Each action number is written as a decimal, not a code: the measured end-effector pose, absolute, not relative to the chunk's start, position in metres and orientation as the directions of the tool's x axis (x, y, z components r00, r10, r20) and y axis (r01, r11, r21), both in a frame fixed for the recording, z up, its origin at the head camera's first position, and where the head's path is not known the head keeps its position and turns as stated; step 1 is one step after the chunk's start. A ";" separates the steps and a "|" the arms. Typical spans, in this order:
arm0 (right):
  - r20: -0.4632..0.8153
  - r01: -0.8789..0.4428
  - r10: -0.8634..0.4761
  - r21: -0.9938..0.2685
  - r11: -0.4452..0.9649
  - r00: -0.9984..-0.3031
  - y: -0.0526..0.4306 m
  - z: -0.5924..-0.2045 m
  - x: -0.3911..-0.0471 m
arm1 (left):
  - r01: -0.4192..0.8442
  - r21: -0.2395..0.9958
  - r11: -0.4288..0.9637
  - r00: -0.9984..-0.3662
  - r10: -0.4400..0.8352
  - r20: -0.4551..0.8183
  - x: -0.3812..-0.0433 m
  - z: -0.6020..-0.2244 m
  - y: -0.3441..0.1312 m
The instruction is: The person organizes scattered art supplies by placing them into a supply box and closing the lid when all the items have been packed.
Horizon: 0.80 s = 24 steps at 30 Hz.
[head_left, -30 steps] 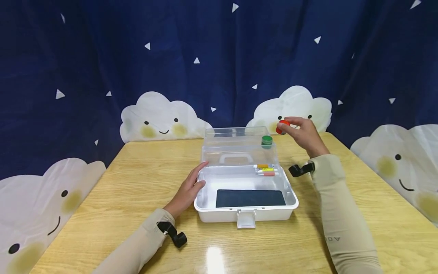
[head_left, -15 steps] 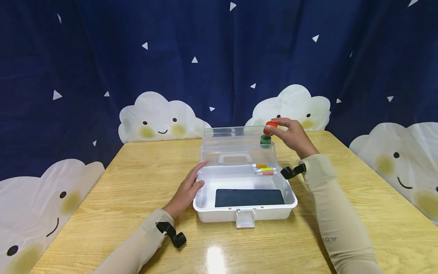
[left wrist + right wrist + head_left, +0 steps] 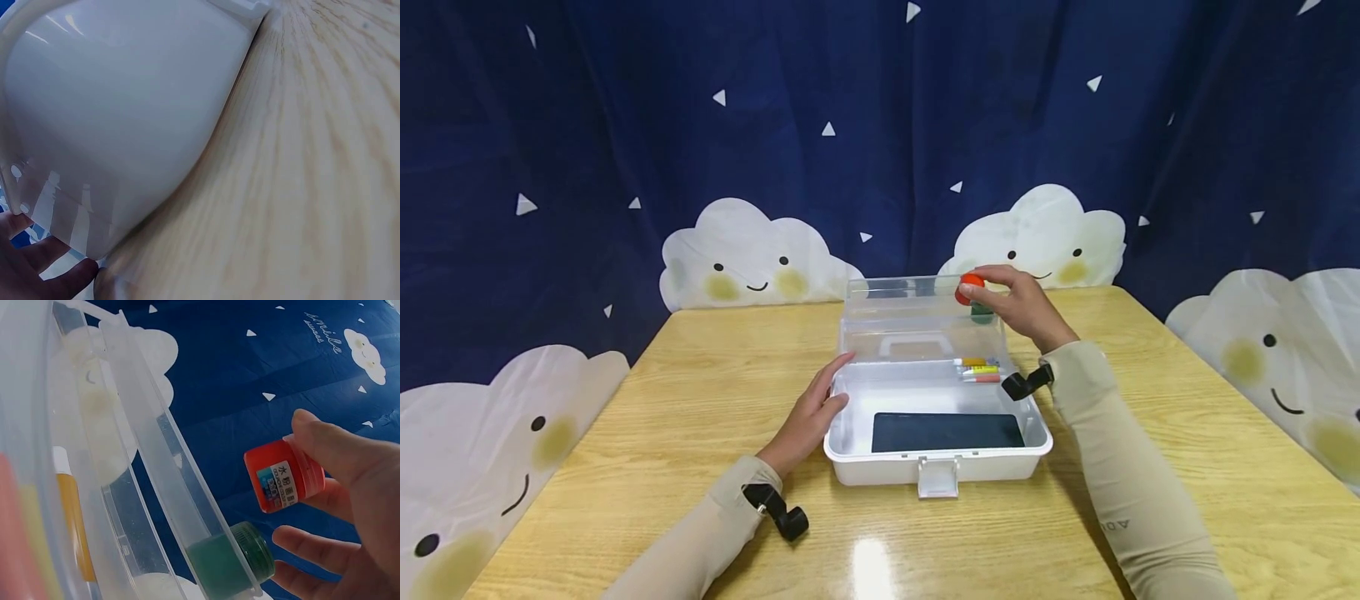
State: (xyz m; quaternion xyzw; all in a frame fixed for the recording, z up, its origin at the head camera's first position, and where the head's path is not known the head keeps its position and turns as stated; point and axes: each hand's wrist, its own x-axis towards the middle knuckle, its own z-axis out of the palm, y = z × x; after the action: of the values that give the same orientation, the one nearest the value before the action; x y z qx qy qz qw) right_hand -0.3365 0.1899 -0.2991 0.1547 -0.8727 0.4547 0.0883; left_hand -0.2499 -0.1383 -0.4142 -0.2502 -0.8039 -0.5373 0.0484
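My right hand (image 3: pixel 1026 310) pinches a red paint jar (image 3: pixel 970 288) between thumb and fingers, above the raised clear trays (image 3: pixel 895 304) of a white case (image 3: pixel 936 471). In the right wrist view, the jar (image 3: pixel 275 475) tilts, its printed label showing. Just below it a green paint jar (image 3: pixel 225 569) stands in the upper tray; the hand partly hides it in the head view. At the case's left side, my left hand (image 3: pixel 805 421) rests with its thumb at the rim and fingers extended toward the back corner. Its fingertips (image 3: pixel 78 278) touch the case in the left wrist view.
Orange, yellow and pink paint tubes (image 3: pixel 981 371) lie in the lower clear tray at right. A dark rectangular panel (image 3: pixel 947 432) lies in the case bottom. An unfastened latch (image 3: pixel 937 479) hangs in front. The wooden table (image 3: pixel 737 358) ends at a blue curtain (image 3: pixel 775 108).
My right hand has carried the red paint jar leftward and slightly down, from right of the trays to over them, now partly covering the green jar. The left hand and case have stayed put.
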 end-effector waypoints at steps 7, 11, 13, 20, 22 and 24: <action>0.259 -0.331 -0.206 -0.756 0.565 -0.944 0.191 -0.298 -0.336 | 0.460 0.836 0.300 -0.869 0.343 0.355 -0.249 -0.413 -0.138; 0.257 -0.319 -0.190 -0.725 0.611 -0.947 0.191 -0.297 -0.336 | 0.449 0.840 0.304 -0.874 0.344 0.343 -0.249 -0.413 -0.137; 0.257 -0.314 -0.183 -0.715 0.625 -0.949 0.191 -0.297 -0.336 | 0.432 0.849 0.304 -0.881 0.341 0.326 -0.248 -0.410 -0.137; 0.236 -0.299 -0.185 -0.698 0.650 -0.954 0.189 -0.301 -0.340 | 0.432 0.852 0.296 -0.878 0.352 0.323 -0.232 -0.390 -0.133; 0.233 -0.299 -0.188 -0.692 0.657 -0.954 0.188 -0.302 -0.341 | 0.442 0.846 0.299 -0.875 0.353 0.332 -0.229 -0.387 -0.132; 0.226 -0.297 -0.192 -0.687 0.663 -0.955 0.187 -0.303 -0.341 | 0.444 0.843 0.303 -0.875 0.350 0.335 -0.228 -0.386 -0.132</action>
State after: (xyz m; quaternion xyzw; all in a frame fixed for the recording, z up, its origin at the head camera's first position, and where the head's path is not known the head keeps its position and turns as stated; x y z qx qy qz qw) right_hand -0.3413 0.1874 -0.3031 0.1344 -0.9095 0.3876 0.0672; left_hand -0.2282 -0.1319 -0.3856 -0.2464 -0.8061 -0.5363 0.0437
